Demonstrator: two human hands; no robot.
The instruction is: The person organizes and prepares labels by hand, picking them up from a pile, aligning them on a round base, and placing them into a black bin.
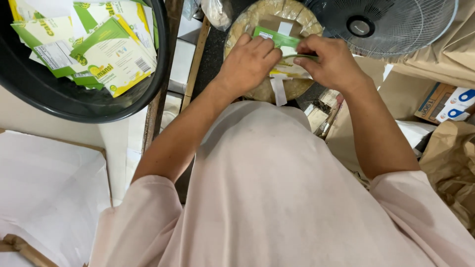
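Standing beside the person, I see both hands meet over a round tan pad (297,15) on the dark desk (213,49). The left hand (247,62) and right hand (329,62) are each pinched on a flat green and white carton (279,39), held just above the pad. Its long axis runs roughly left to right, tipped slightly down toward the right hand. A white paper strip (278,91) hangs below it. To the far left, a black tub (158,59) holds a heap of flattened green, yellow and white cartons (99,44). A grey fan (391,22) stands at upper right, above a brown, blue and white box (445,104).
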